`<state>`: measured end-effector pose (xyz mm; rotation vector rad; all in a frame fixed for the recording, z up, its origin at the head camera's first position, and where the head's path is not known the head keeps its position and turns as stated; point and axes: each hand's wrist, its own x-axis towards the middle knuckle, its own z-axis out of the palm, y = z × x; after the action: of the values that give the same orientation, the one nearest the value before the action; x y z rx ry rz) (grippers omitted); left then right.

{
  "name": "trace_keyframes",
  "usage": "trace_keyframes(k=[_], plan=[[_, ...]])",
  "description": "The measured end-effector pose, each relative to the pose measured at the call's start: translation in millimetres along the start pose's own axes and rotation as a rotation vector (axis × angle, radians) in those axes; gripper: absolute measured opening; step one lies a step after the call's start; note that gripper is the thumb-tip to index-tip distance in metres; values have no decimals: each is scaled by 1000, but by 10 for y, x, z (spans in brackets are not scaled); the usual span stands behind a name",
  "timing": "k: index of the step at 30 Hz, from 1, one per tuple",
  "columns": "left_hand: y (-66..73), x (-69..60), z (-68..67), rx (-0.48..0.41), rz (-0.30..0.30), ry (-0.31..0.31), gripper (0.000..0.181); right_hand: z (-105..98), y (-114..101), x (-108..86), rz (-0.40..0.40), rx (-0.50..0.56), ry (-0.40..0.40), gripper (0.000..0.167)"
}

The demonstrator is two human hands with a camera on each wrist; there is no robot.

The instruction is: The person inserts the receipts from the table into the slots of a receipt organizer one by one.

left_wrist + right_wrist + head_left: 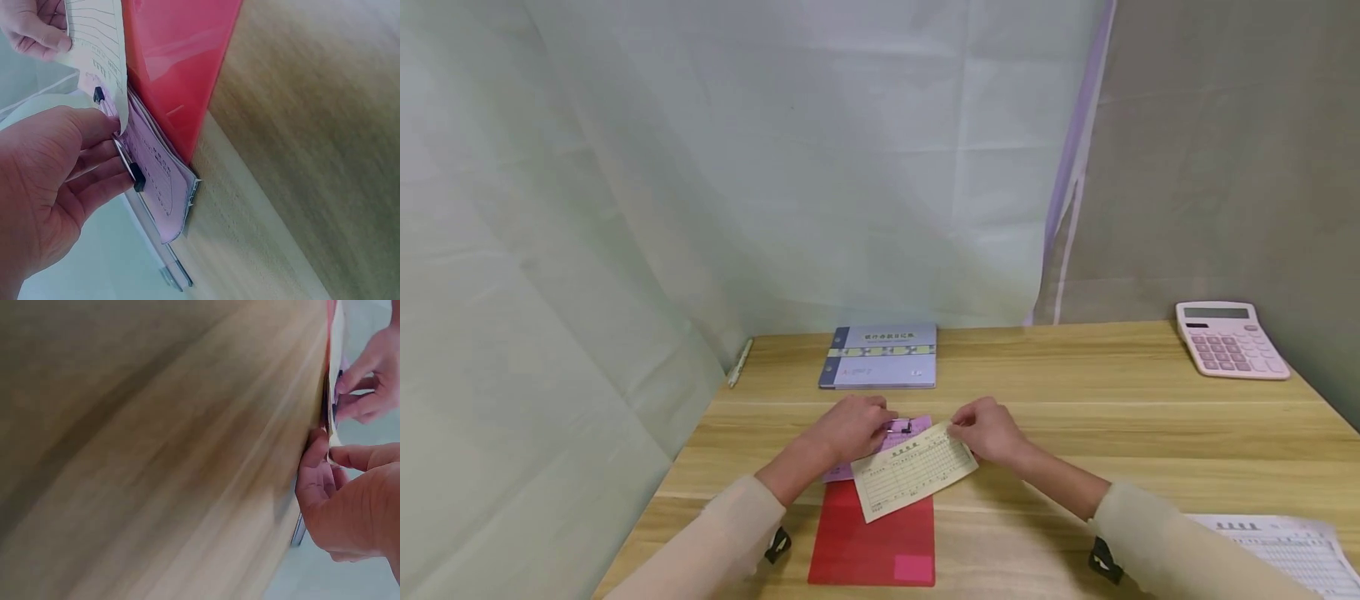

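Note:
A cream printed slip is tilted over the pink printed slips and a red folder. My right hand pinches its upper right corner between thumb and fingers; the right wrist view shows this pinch from the side. At the folder's top edge my left hand holds the metal wire clip, fingers curled round the wire from beyond. In the left wrist view the left thumb's tip is partly hidden by the slip. Pink slips lie under the clip, and the cream slip covers part of them.
Behind the hands lies a blue-and-white account book. A pen is at the table's far left edge, a pink calculator at the back right. Another printed sheet lies by the right forearm. Pale cloth hangs behind the table.

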<state>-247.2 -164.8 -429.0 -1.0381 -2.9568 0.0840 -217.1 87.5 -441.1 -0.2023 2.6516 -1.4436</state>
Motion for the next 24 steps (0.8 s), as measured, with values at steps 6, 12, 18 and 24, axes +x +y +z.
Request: trace_keyframes(k=[6,12,18,24], plan=[[0,4,12,3,1,1,31,35,-22,61,-104,-126,22,4],[-18,6,26,-7,26,15,29,50,-36,89,-100,-92,3,8],[-20,5,24,-8,33,17,28,83,-79,110,-37,-22,-39,10],[-16,10,22,-3,32,29,26,144,-109,142,-74,-94,-7,6]])
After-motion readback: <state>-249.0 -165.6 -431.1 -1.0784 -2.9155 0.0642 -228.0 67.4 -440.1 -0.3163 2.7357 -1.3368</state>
